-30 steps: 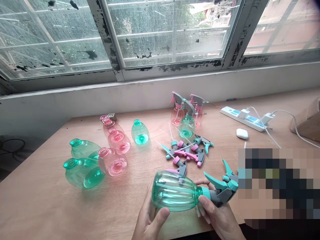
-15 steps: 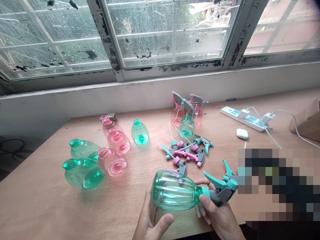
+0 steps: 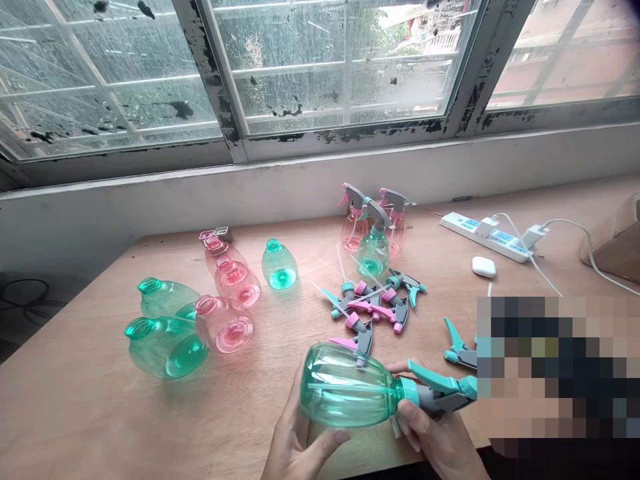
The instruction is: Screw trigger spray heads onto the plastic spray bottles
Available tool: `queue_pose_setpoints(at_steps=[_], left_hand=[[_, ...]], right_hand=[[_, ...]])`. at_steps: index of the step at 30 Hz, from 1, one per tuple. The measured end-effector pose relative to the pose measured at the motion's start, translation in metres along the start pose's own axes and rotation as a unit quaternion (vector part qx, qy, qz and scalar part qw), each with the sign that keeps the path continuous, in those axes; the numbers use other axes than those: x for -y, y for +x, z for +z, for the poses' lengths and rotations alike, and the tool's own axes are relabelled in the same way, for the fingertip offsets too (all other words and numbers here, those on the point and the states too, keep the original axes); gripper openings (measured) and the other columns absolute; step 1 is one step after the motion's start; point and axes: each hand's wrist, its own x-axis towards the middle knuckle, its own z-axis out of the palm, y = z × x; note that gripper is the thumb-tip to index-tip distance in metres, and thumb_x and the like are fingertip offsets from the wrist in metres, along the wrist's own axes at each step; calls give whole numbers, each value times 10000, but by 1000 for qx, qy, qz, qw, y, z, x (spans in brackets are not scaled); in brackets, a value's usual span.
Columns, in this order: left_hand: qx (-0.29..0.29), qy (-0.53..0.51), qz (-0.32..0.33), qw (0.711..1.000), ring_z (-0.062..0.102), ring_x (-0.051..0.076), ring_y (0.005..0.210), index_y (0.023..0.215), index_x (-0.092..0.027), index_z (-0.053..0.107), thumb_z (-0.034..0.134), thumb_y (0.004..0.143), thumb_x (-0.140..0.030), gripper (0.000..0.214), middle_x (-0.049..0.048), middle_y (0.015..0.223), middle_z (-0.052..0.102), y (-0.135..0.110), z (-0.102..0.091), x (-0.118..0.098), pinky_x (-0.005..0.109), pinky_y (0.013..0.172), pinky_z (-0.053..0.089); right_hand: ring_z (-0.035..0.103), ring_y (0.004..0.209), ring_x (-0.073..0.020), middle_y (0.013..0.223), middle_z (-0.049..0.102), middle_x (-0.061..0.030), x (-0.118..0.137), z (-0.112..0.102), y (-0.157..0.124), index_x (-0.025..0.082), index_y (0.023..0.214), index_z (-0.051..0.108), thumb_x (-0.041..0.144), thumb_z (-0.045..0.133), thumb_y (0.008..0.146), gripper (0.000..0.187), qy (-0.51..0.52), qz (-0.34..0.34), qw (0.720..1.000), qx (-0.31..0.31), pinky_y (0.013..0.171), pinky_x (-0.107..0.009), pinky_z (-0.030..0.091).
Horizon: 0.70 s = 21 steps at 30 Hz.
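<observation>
I hold a green transparent spray bottle (image 3: 345,393) on its side above the near edge of the wooden table (image 3: 280,340). My left hand (image 3: 295,447) cups the bottle's base, fingers curled round it. My right hand (image 3: 435,440) grips the neck and the teal-and-grey trigger head (image 3: 440,390) fitted on the bottle. A loose pink-and-grey trigger head (image 3: 360,340) lies just behind the bottle.
Empty green bottles (image 3: 165,333) and pink bottles (image 3: 225,323) lie at the left. Loose trigger heads (image 3: 375,300) sit mid-table, three finished sprayers (image 3: 375,233) behind them. A power strip (image 3: 487,237), a white case (image 3: 484,267) and a blurred patch (image 3: 557,367) lie at the right.
The bottle has rolled in my hands, so the trigger head now lies flatter and lower. My left thumb has shifted along the base.
</observation>
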Motion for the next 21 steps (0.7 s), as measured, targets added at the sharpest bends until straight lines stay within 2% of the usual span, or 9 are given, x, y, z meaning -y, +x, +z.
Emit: queue_pose_setpoints(at_steps=[6,9,12,16,21], left_hand=[[9,13,5,1000,421,405,1558,1532,-291,602,939,749,-473,872,99,1600,606,-1,-4,7,490,1305,287],[13,-10,20,1000,421,413,1556,1587,-267,530,903,748,-590,973,129,1624,575,-1,-8,11,476,1280,341],[0,-29,30,999,408,407,1564,1569,-261,555,796,804,-697,913,135,1619,579,1,-12,16,473,1256,382],[-8,-13,7,1000,487,415,1515,1440,-267,694,854,795,-605,746,125,1550,653,2,-12,15,491,1254,387],[-2,-27,15,1000,542,398,1477,1441,-286,692,883,810,-486,689,113,1562,643,2,-8,8,466,1207,458]], right_hand=[[390,406,-117,474,532,77,-4,1,1,170,1121,736,565,832,867,480,-19,-12,1000,-6,471,-271,318],[374,411,-115,466,515,84,-4,0,-1,198,1092,738,572,859,837,468,-24,-1,1000,-14,482,-275,333],[396,441,-123,496,502,77,1,0,-2,222,1037,744,581,903,780,469,-24,-2,1000,-2,481,-270,304],[354,466,-107,553,503,62,6,1,-3,222,990,737,675,899,726,549,-37,8,999,38,459,-256,216],[344,448,-108,525,424,96,5,0,-1,231,1050,688,679,839,804,534,-18,27,998,61,461,-259,235]])
